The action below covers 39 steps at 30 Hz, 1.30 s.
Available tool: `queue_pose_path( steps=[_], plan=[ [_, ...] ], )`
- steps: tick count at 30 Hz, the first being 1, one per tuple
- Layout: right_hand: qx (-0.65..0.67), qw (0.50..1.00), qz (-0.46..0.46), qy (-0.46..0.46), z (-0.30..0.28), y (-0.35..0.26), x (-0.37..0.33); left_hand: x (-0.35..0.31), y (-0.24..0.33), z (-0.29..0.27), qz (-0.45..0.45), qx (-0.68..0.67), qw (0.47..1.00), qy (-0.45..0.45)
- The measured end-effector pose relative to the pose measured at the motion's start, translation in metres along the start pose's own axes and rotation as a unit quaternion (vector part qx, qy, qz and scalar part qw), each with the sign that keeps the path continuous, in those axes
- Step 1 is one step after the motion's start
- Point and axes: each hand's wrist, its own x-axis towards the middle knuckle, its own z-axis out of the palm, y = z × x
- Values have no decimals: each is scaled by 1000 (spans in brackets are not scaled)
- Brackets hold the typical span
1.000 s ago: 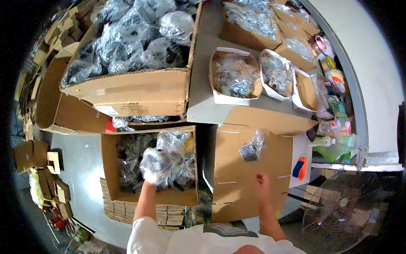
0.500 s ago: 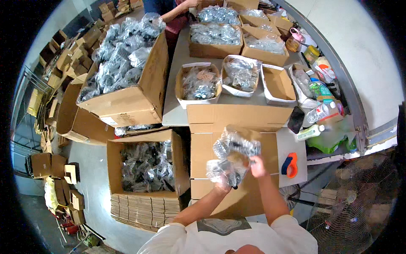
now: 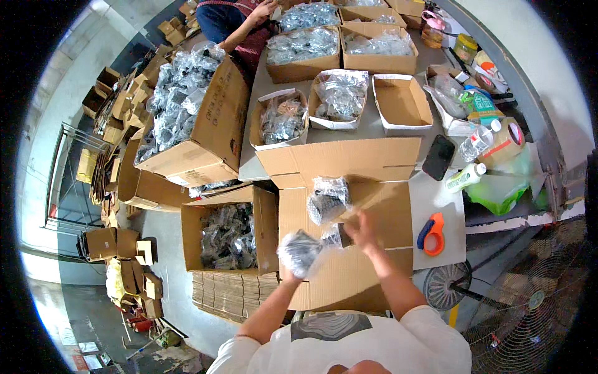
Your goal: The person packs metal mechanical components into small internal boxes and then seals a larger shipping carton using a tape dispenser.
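Note:
My left hand (image 3: 295,274) is closed under a plastic-wrapped package (image 3: 300,252), its contents hidden. A bubble-wrapped part (image 3: 327,201) lies on the flattened cardboard sheet (image 3: 386,212) just beyond my hands. My right hand (image 3: 362,232) hovers low over the sheet, close to that part, its fingers smeared by motion. Between my hands shows a small, partly clear-wrapped dark piece (image 3: 335,235); whether my right fingers touch it, I cannot make out.
Left stand cartons (image 3: 205,134) of wrapped parts and stacked flat cardboard (image 3: 230,296). Small trays (image 3: 403,103) line the far side. To the right are an orange tape dispenser (image 3: 434,235), a black phone (image 3: 438,157), bottles (image 3: 466,177) and a fan (image 3: 529,305). Another person (image 3: 243,25) sits beyond.
My hands have moved apart; the left has shifted left with a wrapped package. The bubble-wrapped part now sits apart on the cardboard. The whole view has also turned slightly.

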Motion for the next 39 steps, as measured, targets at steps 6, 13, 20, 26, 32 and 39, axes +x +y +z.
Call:
queue_pose_path(
  steps=[6,13,20,26,32,39],
  plan=[
    [-32,985,73,-151,-3,-45,-33,36,37,68,-140,-101,981,90],
    [-55,990,125,-40,5,-47,-37,-32,-1,71,-314,-224,895,225],
    [-58,996,67,-8,6,-70,-7,-7,-27,83,-362,-294,871,153],
    [86,987,-51,128,-65,-115,124,-38,25,87,-366,37,919,-145],
    [612,661,423,99,-19,-136,304,-24,52,96,53,621,772,123],
    [552,607,519,241,26,-68,361,-21,-1,125,41,674,737,-11]
  ],
)
